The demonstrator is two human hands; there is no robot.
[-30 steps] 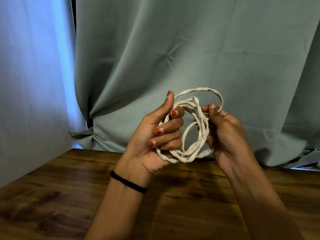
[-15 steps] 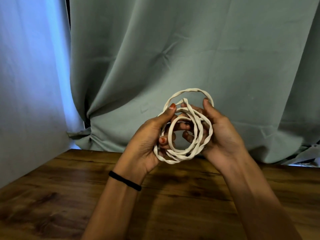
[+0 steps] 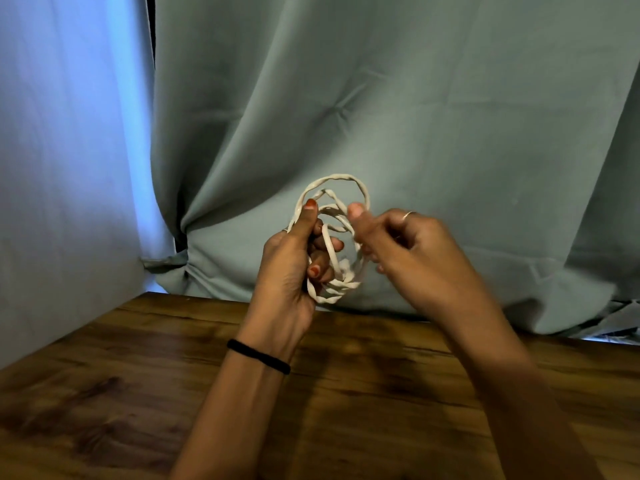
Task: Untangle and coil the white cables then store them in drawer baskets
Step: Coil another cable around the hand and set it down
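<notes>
Right hand (image 3: 408,247) has shifted to 3 o'clock of the white cable (image 3: 332,237), pinching one loop; left hand (image 3: 294,261) grip clasps the coil. Coiling unfinished.

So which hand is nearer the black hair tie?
Left. The black hair tie sits on that wrist, just below the left hand; the right hand is off to its upper right.

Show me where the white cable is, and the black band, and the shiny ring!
white cable (image 3: 330,179): head view, top arc of the coil.
black band (image 3: 258,356): head view, middle of the band round the left wrist.
ring (image 3: 409,214): head view, on a right-hand finger.
</notes>
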